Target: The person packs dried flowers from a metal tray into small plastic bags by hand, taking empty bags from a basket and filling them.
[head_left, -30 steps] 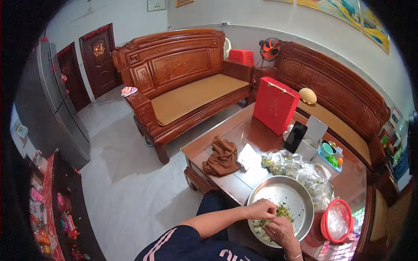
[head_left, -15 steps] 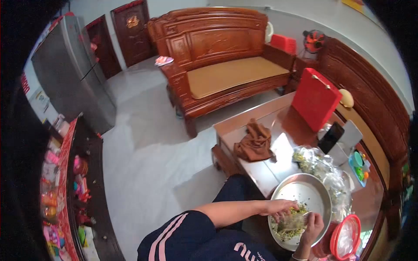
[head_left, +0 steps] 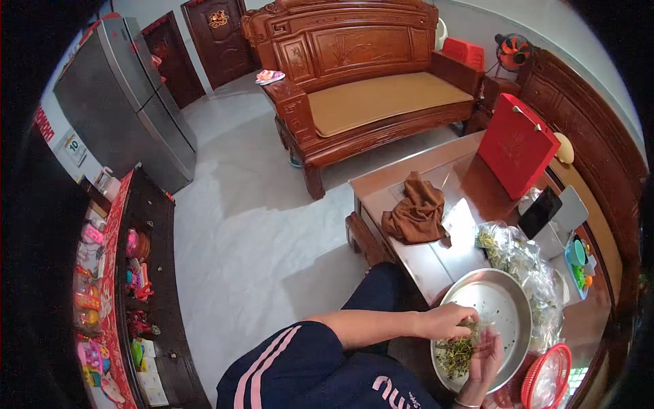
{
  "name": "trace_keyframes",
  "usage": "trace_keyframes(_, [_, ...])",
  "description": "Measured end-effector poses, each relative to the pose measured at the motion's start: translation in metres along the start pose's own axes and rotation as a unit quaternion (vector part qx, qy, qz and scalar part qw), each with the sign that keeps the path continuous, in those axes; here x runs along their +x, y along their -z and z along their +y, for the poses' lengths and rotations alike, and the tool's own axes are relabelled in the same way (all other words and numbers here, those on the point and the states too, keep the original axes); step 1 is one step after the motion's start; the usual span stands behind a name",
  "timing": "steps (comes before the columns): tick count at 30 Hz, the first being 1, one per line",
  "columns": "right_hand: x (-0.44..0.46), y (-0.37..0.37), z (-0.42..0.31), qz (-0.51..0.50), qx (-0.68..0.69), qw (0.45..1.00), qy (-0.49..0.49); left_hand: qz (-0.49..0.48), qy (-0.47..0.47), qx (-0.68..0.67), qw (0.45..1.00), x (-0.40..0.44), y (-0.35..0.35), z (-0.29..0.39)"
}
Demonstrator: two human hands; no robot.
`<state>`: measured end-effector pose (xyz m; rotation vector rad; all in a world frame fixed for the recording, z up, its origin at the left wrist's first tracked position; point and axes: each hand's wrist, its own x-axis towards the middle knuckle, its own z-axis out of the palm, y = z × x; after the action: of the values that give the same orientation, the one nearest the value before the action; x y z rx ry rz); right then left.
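A wide round metal basin [head_left: 520, 307] stands at the near end of the table, with a heap of dried greenish-yellow herbs [head_left: 453, 356] on its near side. My left hand [head_left: 444, 320] is over the heap, its fingers closed in a pinch on what looks like a thin clear plastic bag [head_left: 484, 329], partly hidden and blurred. On the other side of the herbs is my right hand [head_left: 485, 360], palm turned inward and fingers apart, close to the film. Small dark bits are scattered across the basin's floor.
Filled clear bags of herbs [head_left: 528, 269] lie beyond the basin. A red plastic basket [head_left: 564, 371] is at its right. Farther along the table are a brown cloth [head_left: 415, 213], a phone [head_left: 540, 213], and a red gift bag [head_left: 518, 146]. A wooden bench [head_left: 381, 102] stands behind.
My left hand has gone from spread fingers in the herbs to a pinch. My right hand has opened from its closed grip. The camera view has shifted slightly.
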<state>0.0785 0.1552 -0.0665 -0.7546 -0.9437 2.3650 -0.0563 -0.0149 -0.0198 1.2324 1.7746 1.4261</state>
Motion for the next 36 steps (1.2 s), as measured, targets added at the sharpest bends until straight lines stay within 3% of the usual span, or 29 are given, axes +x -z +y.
trace_keyframes(2, [0.004,0.004,0.004,0.008,0.023,1.000,-0.017,0.029,-0.028,0.025,0.999,0.002,-0.002,-0.001])
trace_keyframes(6, [0.011,0.019,0.010,-0.071,0.163,0.983,-0.047,0.123,-0.122,0.077,0.982,0.013,0.003,0.012])
trace_keyframes(8, [0.002,-0.016,0.006,-0.037,0.184,0.980,-0.066,0.117,-0.063,0.047,0.990,0.018,0.003,0.019])
trace_keyframes(9, [0.007,-0.006,0.014,-0.044,0.226,0.970,-0.075,0.126,-0.108,0.059,0.984,0.024,0.002,0.014])
trace_keyframes(11, [-0.004,-0.023,0.003,-0.029,0.257,0.963,-0.079,0.133,-0.099,0.093,0.982,0.027,0.005,0.023])
trace_keyframes(12, [0.001,-0.022,0.005,-0.137,0.290,0.944,-0.075,0.158,-0.138,0.053,0.976,0.032,0.002,0.019])
trace_keyframes(13, [-0.001,-0.024,0.006,0.002,0.274,0.959,-0.071,0.157,-0.098,0.062,0.981,0.034,0.001,0.019])
trace_keyframes(15, [-0.005,-0.034,0.004,-0.009,0.288,0.956,-0.052,0.161,-0.094,0.098,0.978,0.036,0.005,0.022])
trace_keyframes(16, [-0.006,-0.033,0.006,-0.015,0.291,0.956,-0.036,0.171,-0.142,0.098,0.970,0.038,0.005,0.020])
trace_keyframes(19, [-0.001,-0.028,0.014,0.028,0.317,0.947,-0.033,0.162,-0.118,0.116,0.973,0.040,0.007,0.029])
trace_keyframes(21, [0.000,-0.024,0.016,-0.028,0.317,0.947,-0.043,0.158,-0.112,0.105,0.975,0.040,0.005,0.037])
trace_keyframes(26, [0.004,-0.018,0.015,-0.055,0.337,0.938,-0.054,0.160,-0.109,0.046,0.980,0.044,-0.007,0.045])
trace_keyframes(31, [0.002,-0.023,0.013,-0.018,0.336,0.941,-0.031,0.172,-0.078,-0.009,0.982,0.041,-0.020,0.030])
trace_keyframes(36, [-0.002,-0.020,0.017,-0.040,0.338,0.940,-0.034,0.140,-0.117,0.040,0.982,0.044,-0.021,0.026])
